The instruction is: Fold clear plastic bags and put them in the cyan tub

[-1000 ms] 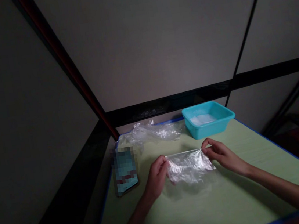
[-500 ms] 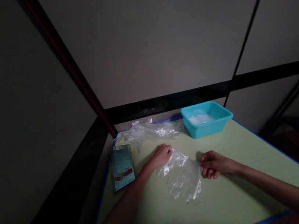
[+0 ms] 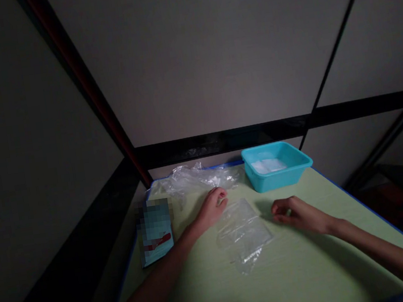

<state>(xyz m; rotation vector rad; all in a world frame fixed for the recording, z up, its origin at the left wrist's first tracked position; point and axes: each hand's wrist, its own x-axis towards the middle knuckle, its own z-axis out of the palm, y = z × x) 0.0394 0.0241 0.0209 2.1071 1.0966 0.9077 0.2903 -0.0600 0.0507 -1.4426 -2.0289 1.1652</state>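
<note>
A clear plastic bag [image 3: 245,232] lies flat on the pale green table, its far edge straight and its near end crumpled. My left hand [image 3: 213,207] is by the bag's far left corner, fingers loosely curled, a gap between thumb and fingers, nothing visible in it. To the right of the bag my right hand [image 3: 296,213] hovers above the table, apart from the plastic. Its fingers are bent but loose, and they hold nothing. More crumpled clear plastic [image 3: 198,179] lies behind my left hand.
A turquoise plastic basin [image 3: 278,175] with white, sheet-like contents stands at the table's far right. On the left lies a teal, partly blurred flat item [image 3: 159,239] with a red mark. A panelled wall [image 3: 212,69] rises behind the blue-edged table [image 3: 298,277].
Both hands have let go of the bag, which was stretched between them and now lies flatter. My right hand has drawn away to the right. The view has shifted slightly.
</note>
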